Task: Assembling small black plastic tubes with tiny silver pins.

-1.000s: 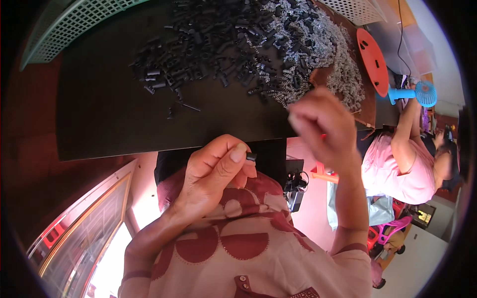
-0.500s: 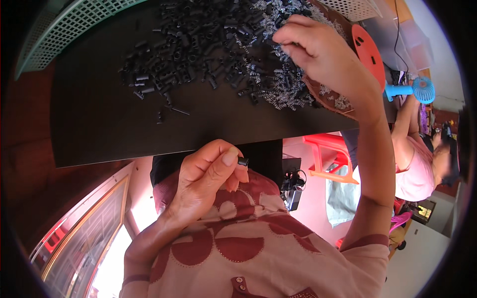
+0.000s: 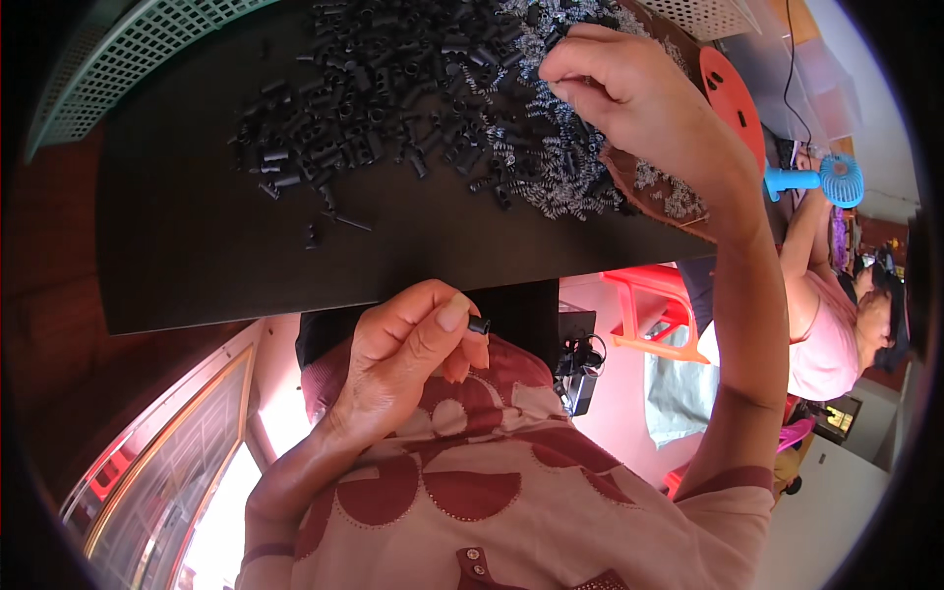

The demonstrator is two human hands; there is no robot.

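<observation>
A short black plastic tube (image 3: 479, 324) is pinched between the thumb and fingers of my left hand (image 3: 401, 346), just in front of the table's near edge. My right hand (image 3: 644, 98) is over the heap of small metal coil springs (image 3: 562, 182) at the far right, its thumb and forefinger drawn together. What is between those fingertips, if anything, is too small to make out. To the left of the springs lies a wide pile of black plastic tubes (image 3: 364, 113), mixed with springs where the two heaps meet.
The dark table (image 3: 216, 265) carries a green perforated basket (image 3: 108, 88) at far left and a red-orange disc (image 3: 733, 108) at right. Beside the disc is a blue handheld fan (image 3: 839, 181). A red stool (image 3: 654, 310) and another person (image 3: 826, 324) are to the right.
My right hand has shifted very slightly at the springs, its fingers still pinched. The left hand keeps hold of the black tube, which has tilted a little.
</observation>
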